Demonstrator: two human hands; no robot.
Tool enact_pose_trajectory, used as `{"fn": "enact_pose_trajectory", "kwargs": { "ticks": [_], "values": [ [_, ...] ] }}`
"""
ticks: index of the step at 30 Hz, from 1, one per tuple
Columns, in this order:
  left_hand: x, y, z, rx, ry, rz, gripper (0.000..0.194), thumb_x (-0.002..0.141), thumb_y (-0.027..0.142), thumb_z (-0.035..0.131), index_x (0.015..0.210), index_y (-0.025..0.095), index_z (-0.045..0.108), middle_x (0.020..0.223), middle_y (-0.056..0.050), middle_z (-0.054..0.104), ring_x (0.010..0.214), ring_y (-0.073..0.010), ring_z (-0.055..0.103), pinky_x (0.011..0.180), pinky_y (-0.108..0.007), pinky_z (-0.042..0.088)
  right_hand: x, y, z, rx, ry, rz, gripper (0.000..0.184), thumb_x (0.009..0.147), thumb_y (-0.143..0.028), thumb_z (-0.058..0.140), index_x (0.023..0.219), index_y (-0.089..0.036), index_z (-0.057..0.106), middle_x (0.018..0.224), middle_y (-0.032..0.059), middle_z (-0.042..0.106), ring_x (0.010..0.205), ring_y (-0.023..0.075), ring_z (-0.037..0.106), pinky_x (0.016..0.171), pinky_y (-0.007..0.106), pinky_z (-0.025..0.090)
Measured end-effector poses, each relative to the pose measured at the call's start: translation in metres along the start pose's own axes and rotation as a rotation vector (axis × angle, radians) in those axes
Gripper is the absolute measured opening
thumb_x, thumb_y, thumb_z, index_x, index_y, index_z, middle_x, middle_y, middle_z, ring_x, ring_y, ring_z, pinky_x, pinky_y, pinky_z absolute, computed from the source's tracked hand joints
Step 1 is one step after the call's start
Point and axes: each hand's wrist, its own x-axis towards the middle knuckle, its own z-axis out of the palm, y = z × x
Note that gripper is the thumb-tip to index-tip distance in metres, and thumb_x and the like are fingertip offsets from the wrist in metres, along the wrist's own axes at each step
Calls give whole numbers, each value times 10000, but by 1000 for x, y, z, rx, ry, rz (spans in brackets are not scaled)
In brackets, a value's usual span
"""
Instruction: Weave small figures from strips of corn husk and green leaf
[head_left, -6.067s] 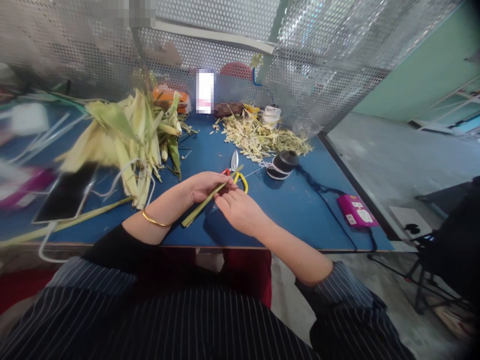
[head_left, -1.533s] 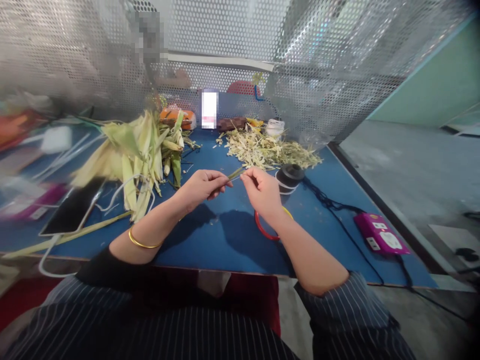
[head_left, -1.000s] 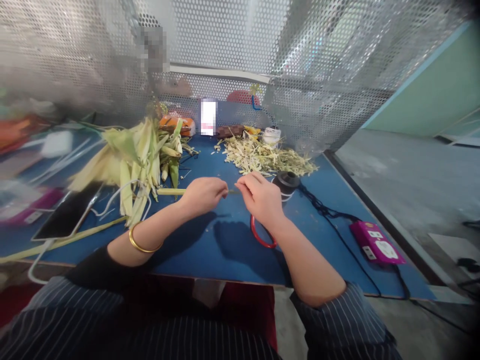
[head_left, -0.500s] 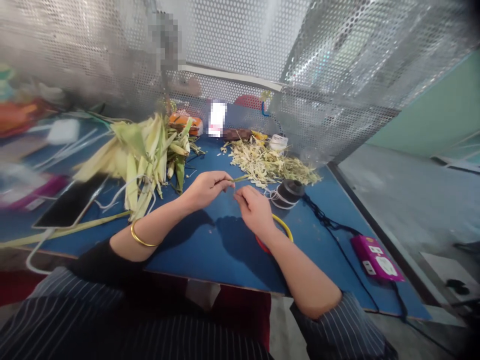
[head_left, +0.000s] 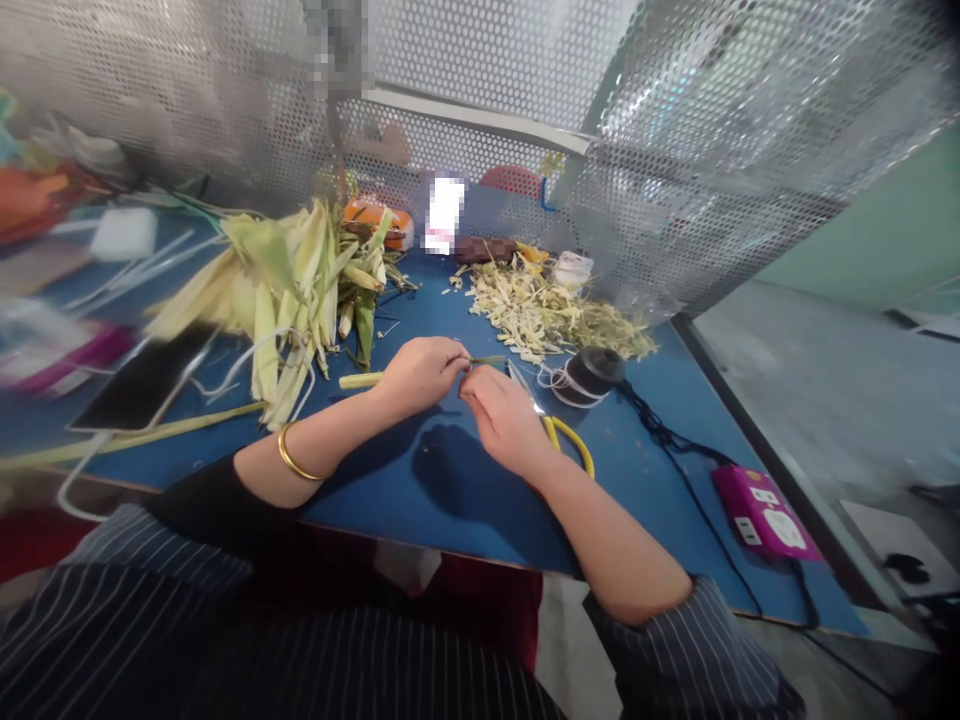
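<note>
My left hand [head_left: 425, 376] is closed in a pinch round a narrow corn husk strip [head_left: 361, 381]. The strip's pale end sticks out to the left, and its thin greenish tip shows beyond my fingertips on the right. Close against it, my right hand [head_left: 507, 418] is pinched too. A fine thread ran between the hands in earlier frames; now the fingers mostly hide it. Scissors [head_left: 574, 441] with yellow and red handles lie partly under my right wrist, blades pointing away. Behind them stands a black spool [head_left: 595, 373] wound with white thread.
A corn husk bundle [head_left: 289, 285] lies at left, beside a dark phone [head_left: 148, 382] on a white cable. Husk scraps [head_left: 525, 312] are heaped at the back. A magenta power strip [head_left: 772, 517] with black cords sits at right. A perforated metal screen [head_left: 480, 60] borders the blue table.
Since half a second ago my hands have drawn together, and the strip's pale end has come into view at left. The scissors' blades show again. Earlier, the strip pointed down toward the table's near edge.
</note>
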Motion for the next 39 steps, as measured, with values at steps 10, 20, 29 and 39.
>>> {"fn": "enact_pose_trajectory", "kwargs": {
  "ticks": [10, 20, 29, 39],
  "values": [
    [-2, 7, -14, -150, -302, 374, 229, 891, 198, 436, 848, 175, 659, 831, -45, 661, 742, -120, 582, 686, -229, 417, 5, 22, -21, 1092, 171, 557, 150, 819, -264, 574, 699, -185, 531, 723, -9, 531, 550, 83, 404, 544, 241, 348],
    [1, 5, -7, -234, 105, 13, 195, 880, 226, 477, 811, 158, 646, 754, -26, 664, 700, -121, 574, 664, -241, 416, 3, 7, 11, 1017, 433, 437, 115, 874, -285, 508, 783, -215, 509, 848, 15, 566, 770, 133, 560, 731, 292, 464],
    [-3, 8, 1, 2, 58, -9, 208, 867, 193, 456, 820, 160, 656, 807, -52, 689, 759, -166, 605, 695, -274, 424, -3, -1, 9, -105, 144, 43, 177, 903, -174, 350, 804, -206, 493, 857, 96, 565, 816, 208, 520, 746, 349, 414],
    [-1, 5, -10, 30, -293, 299, 225, 865, 173, 442, 815, 167, 661, 825, -53, 675, 736, -148, 601, 684, -251, 420, 1, 13, -18, 209, 227, 341, 153, 877, -251, 491, 761, -192, 572, 701, 3, 588, 604, 123, 505, 620, 272, 406]
  ]
}}
